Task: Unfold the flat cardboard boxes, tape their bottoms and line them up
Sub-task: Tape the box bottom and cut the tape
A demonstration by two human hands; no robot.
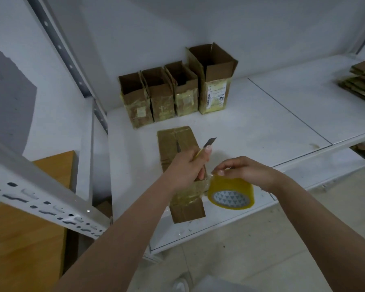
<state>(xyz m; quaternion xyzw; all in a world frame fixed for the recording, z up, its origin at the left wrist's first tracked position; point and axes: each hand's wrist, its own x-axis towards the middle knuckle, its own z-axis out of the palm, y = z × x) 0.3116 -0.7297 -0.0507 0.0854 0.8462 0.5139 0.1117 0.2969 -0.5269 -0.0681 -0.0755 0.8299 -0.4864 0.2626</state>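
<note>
The person stands at a white metal shelf (261, 114) with both arms reaching over it. The left hand (188, 165) is curled around a utility knife (209, 144), thumb pressed along its yellow handle, the dark blade sticking up and to the right past the fingertips. The right hand (244, 169) pinches the loose end of the tape at the top of a yellow tape roll (230, 193), fingers bent over it; the roll hangs just below that hand, its patterned core facing the camera. A clear strip of tape runs from the roll leftward to just under the left hand.

Directly beneath both hands lies a cardboard box (177, 144) on its side on the shelf, long and narrow, running from the near edge away toward the wall. Its far end shows closed flaps with a seam down the middle; its near part is glossy with tape, right under the stretched strip.

Farther back, against the wall, four upright open boxes (173, 95) stand side by side in a row, touching, the rightmost one taller and bearing a label. At the far right edge of the shelf sits a stack of flat cardboard (362, 81), well apart from the hands. A wooden board (30, 228) lies low on the left, beyond the shelf's perforated upright
</note>
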